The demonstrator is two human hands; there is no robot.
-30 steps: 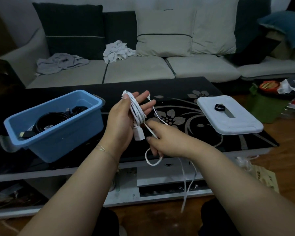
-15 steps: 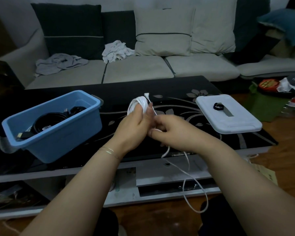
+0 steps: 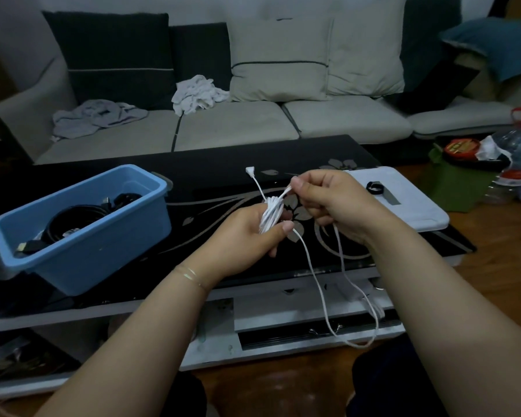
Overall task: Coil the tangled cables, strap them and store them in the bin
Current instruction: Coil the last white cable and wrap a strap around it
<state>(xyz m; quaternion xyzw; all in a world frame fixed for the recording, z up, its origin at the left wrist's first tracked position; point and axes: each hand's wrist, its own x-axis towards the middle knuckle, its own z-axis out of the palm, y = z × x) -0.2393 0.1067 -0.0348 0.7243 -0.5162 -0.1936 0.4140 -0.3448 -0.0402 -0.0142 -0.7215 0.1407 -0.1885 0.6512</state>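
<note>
Winding the white cable [image 3: 270, 216] above the table's near edge.
I see my left hand [image 3: 247, 236] gripping the coiled bundle; my right hand [image 3: 333, 200] pinches a strand, right of the blue bin [image 3: 82, 251].

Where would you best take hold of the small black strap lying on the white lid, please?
Take the black strap by its raised loop, coming straight down from above. It lies apart from everything on the flat white lid, so a thumb-and-finger pinch across the ring looks easiest. Both hands hold the white cable, so the right hand must let go first.
</note>
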